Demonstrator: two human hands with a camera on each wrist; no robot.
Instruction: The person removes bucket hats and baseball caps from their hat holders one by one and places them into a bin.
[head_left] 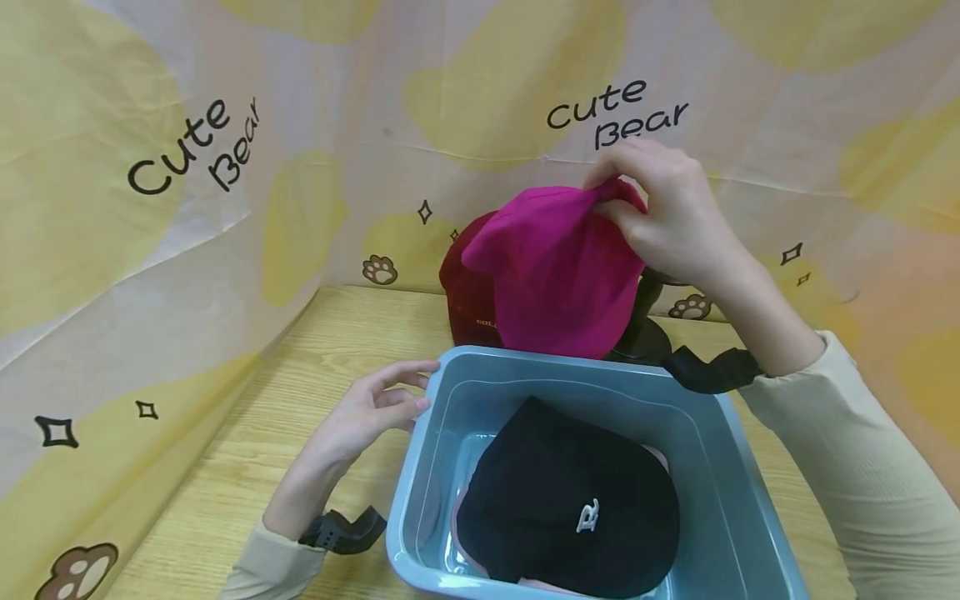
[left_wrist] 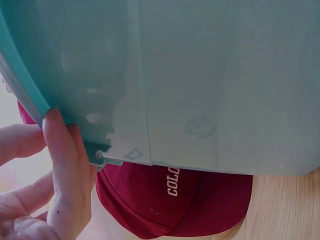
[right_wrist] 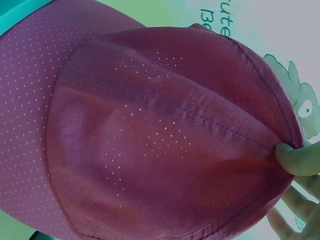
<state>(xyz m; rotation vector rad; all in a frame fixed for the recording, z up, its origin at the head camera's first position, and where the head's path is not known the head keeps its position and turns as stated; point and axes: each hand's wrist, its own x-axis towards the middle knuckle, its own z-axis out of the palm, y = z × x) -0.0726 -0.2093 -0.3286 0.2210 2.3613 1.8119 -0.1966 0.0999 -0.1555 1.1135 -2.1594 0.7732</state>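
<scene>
My right hand (head_left: 671, 208) pinches a magenta cap (head_left: 562, 275) by its edge, above the far rim of a blue basin (head_left: 600, 367). In the right wrist view the cap (right_wrist: 150, 135) shows small perforations, with the thumb (right_wrist: 300, 159) pressed on its edge. At the basin's left far corner, my left hand (head_left: 382, 404) touches the outside of the rim with extended fingers (left_wrist: 62, 150). Inside the basin lies a black cap (head_left: 570, 500) with a white letter emblem, over something pale pink mostly hidden beneath it.
A dark red cap (head_left: 468, 292) with white lettering stands behind the basin, partly covered by the magenta one. A dark object (head_left: 645, 333) sits to its right, its kind hidden. Wooden tabletop (head_left: 300, 358) surrounds the basin, and a patterned cloth (head_left: 480, 100) hangs behind.
</scene>
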